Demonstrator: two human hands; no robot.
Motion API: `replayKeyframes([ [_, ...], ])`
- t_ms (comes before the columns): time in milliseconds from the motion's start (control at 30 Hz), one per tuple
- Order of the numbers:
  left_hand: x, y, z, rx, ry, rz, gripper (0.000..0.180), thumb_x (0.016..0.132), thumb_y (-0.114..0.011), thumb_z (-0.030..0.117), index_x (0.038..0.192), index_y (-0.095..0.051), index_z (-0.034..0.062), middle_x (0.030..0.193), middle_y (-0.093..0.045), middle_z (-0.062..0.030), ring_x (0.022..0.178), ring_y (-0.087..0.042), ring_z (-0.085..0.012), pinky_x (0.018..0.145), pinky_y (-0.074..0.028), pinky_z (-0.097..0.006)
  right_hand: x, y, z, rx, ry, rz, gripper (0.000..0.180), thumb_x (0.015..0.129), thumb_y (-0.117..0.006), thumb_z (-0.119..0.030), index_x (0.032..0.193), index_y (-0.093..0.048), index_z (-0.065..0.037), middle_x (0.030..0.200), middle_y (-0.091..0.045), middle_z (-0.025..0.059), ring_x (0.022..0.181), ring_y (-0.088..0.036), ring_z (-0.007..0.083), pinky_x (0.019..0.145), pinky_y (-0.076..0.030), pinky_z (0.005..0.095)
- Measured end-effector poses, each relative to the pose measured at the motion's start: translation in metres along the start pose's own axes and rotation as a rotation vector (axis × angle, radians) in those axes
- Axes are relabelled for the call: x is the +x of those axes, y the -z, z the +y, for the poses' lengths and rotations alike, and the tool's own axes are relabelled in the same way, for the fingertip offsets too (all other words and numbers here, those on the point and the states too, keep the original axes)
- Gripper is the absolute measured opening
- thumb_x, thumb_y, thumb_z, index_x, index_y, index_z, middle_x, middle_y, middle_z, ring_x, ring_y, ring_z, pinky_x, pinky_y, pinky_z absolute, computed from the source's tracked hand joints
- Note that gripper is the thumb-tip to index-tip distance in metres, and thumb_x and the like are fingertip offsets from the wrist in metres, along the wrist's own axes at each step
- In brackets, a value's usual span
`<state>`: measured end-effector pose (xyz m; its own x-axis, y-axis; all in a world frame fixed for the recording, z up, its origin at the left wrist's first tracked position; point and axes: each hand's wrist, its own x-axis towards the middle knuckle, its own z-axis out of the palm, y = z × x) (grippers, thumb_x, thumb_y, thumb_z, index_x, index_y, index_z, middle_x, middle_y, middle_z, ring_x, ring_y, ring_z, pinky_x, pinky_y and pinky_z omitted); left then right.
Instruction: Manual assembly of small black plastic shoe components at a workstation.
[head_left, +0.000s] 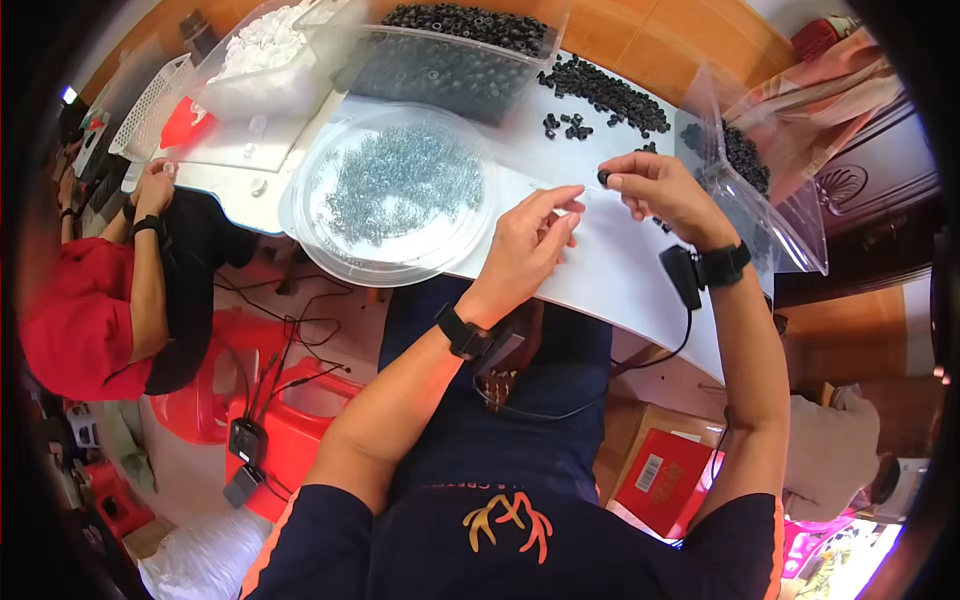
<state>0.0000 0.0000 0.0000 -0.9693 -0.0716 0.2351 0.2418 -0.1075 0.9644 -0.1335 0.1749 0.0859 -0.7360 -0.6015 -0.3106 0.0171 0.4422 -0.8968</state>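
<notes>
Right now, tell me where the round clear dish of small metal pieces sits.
In the head view, the round clear dish sits on the white table, left of the left hand, below the bin of black pieces.

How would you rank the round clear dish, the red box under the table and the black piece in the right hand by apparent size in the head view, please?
1. Round clear dish, by far the largest.
2. Red box, clearly smaller in the picture, though it lies farther down, so its true size is unsure.
3. Black piece, tiny, pinched in the right hand.
</notes>
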Motion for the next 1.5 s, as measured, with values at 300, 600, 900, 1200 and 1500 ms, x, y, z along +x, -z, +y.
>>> replayKeyframes([
  [300,0.002,0.003,-0.008,-0.024,-0.13,-0.001,0.029,0.095,-0.059,0.004,0.124,-0.059,0.0001,0.106,-0.064,-0.0088,0.076,-0.061,-0.0093,0.061,-0.051,-0.022,-0.025,-0.035,0.017,0.439,-0.058,-0.119,0.045,0.09,-0.071,-0.02,0.128,-0.054,-0.003,0.09,-0.063,-0.0018,0.066,-0.051,0.0035,0.058,-0.044,0.0205],
  [600,-0.002,0.001,0.0,-0.032,-0.113,0.028,0.023,0.093,-0.06,0.001,0.116,-0.062,0.0008,0.099,-0.065,-0.0064,0.078,-0.062,-0.0092,0.062,-0.051,-0.022,-0.03,-0.04,0.015,0.481,-0.015,-0.222,0.049,0.094,-0.066,-0.022,0.134,-0.049,-0.002,0.087,-0.058,-0.0003,0.067,-0.05,0.0048,0.057,-0.044,0.0209],
  [900,-0.003,0.003,-0.001,0.004,-0.085,-0.027,0.023,0.096,-0.058,0.005,0.118,-0.062,-0.0009,0.102,-0.062,-0.0073,0.078,-0.064,-0.0104,0.058,-0.051,-0.021,-0.032,-0.034,0.014,0.353,-0.025,-0.147,0.041,0.096,-0.06,-0.022,0.131,-0.052,0.0,0.091,-0.062,0.0043,0.062,-0.05,0.005,0.051,-0.044,0.0207],
  [1200,-0.002,0.001,0.001,-0.017,-0.086,-0.002,0.024,0.098,-0.056,0.007,0.12,-0.062,-0.0008,0.096,-0.065,-0.007,0.07,-0.063,-0.0099,0.056,-0.051,-0.021,-0.002,0.012,0.013,-0.678,0.275,0.533,0.019,0.085,-0.061,-0.012,0.093,-0.068,0.004,0.084,-0.07,0.0198,0.078,-0.068,0.0292,0.073,-0.052,0.0373],
  [1500,-0.003,0.003,0.001,0.002,0.042,-0.182,0.022,0.095,-0.062,0.009,0.115,-0.062,0.0016,0.084,-0.065,-0.0021,0.068,-0.06,-0.0061,0.053,-0.048,-0.02,0.038,0.016,0.034,-1.009,0.174,0.418,0.014,0.079,-0.061,-0.012,0.086,-0.073,-0.006,0.086,-0.07,0.0163,0.085,-0.067,0.0346,0.073,-0.052,0.0426],
])
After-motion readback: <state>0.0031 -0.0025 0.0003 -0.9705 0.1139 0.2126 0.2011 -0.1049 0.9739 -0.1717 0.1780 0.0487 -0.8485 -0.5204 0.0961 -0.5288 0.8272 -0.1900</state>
